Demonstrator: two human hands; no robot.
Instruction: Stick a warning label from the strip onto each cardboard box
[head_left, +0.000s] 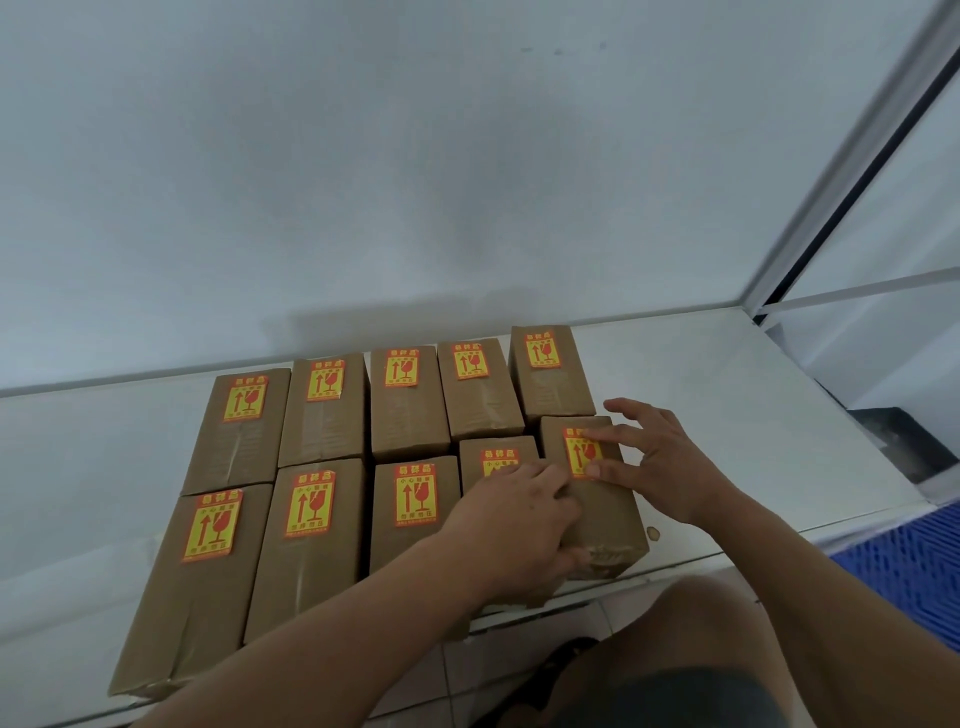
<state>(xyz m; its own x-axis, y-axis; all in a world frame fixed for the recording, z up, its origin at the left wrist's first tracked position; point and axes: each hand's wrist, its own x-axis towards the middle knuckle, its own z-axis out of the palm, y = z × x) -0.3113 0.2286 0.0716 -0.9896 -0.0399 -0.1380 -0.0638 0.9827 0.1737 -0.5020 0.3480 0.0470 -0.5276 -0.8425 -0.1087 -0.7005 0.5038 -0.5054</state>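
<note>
Boxes sit in two rows on the white table, five at the back and five at the front, all brown cardboard. Each one I can see has a yellow and red warning label on top. My left hand rests on the front right box, low in the middle of the frame, with its fingers curled over the near left side of that box. My right hand is spread wide, grip holding nothing, and its thumb and one finger press flat on the label on that same box. The label strip is nowhere I can see. A blue crate shows at the lower right edge.
</note>
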